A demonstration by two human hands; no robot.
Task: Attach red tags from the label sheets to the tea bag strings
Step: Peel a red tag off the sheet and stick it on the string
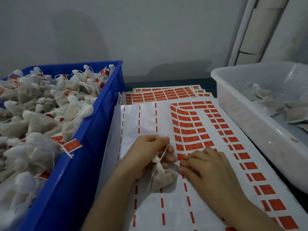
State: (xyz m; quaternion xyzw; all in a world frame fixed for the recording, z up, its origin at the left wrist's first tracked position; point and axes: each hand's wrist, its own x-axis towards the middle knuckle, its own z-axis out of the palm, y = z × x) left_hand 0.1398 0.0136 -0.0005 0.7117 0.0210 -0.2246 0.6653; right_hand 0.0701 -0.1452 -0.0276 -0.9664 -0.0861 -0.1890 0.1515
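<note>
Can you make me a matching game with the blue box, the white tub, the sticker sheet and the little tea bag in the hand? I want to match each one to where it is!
Things:
1. blue crate
2. white tub
3. label sheet
4. tea bag

Places:
A. its string is pinched by the left hand
B. on the right, nearly empty
C. on the left, piled full
D. flat in the middle, between crate and tub

Pairs: 1-C, 2-B, 3-D, 4-A
</note>
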